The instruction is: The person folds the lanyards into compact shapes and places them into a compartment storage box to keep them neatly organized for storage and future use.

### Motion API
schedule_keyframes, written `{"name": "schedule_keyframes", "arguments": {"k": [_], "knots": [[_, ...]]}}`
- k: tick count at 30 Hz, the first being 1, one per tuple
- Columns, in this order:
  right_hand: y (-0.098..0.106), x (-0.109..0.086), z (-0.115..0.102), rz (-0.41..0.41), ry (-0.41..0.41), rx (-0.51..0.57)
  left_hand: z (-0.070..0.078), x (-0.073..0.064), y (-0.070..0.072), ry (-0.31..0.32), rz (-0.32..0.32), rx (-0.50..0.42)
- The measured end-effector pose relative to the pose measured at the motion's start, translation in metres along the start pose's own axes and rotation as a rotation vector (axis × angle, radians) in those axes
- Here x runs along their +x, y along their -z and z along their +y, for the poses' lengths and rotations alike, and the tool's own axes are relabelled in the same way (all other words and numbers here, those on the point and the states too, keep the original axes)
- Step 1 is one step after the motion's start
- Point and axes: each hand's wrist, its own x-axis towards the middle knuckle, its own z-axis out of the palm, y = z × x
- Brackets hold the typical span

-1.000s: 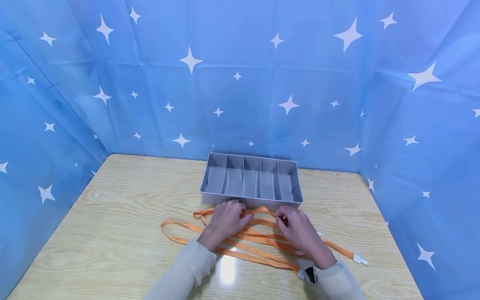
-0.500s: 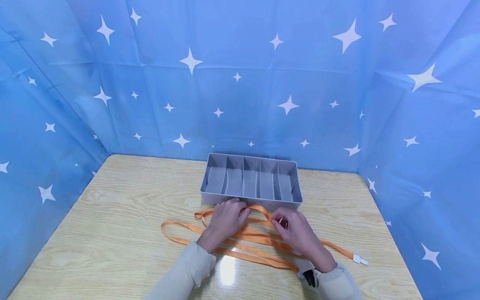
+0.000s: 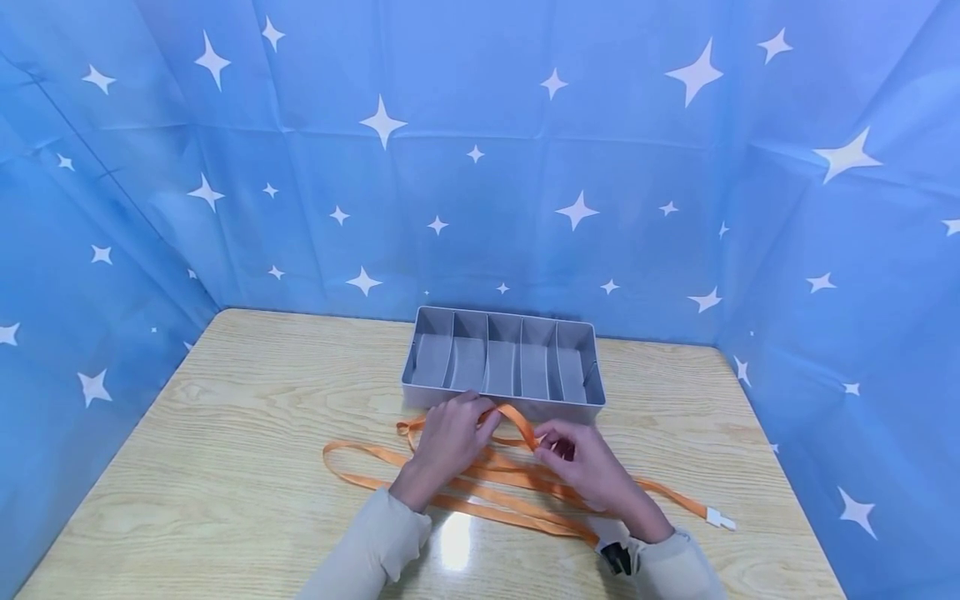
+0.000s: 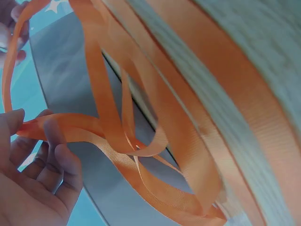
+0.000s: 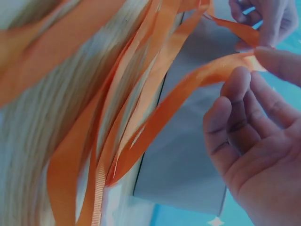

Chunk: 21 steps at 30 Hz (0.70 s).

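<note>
A long orange strap lies in loops on the wooden table in front of a grey tray with several compartments. My left hand pinches one part of the strap close to the tray's near wall. My right hand pinches the strap a short way to the right, so a small arch stands between the hands. In the left wrist view, curled fingers hold the strap. Thumb and fingers pinch the strap in the right wrist view.
The strap's loops spread left to about, and a white clip ends it at the right. Blue star-printed sheets wall the table on three sides. The tray compartments hold nothing.
My right hand has moved left toward my left hand. The piece of strap between them has risen from nearly flat into a small arch near the tray.
</note>
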Motion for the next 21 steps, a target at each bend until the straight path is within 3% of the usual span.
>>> {"name": "schedule_keyframes", "arguments": {"k": [7, 13, 21], "knots": [[-0.001, 0.003, 0.001, -0.029, -0.005, 0.048, 0.007, 0.002, 0.005, -0.032, 0.026, -0.019], [-0.002, 0.009, -0.006, -0.046, 0.064, 0.154, 0.012, 0.003, 0.009, -0.055, 0.043, -0.022], [0.000, 0.012, -0.016, 0.049, 0.128, 0.198, 0.018, 0.004, 0.012, -0.092, 0.084, -0.028]]}}
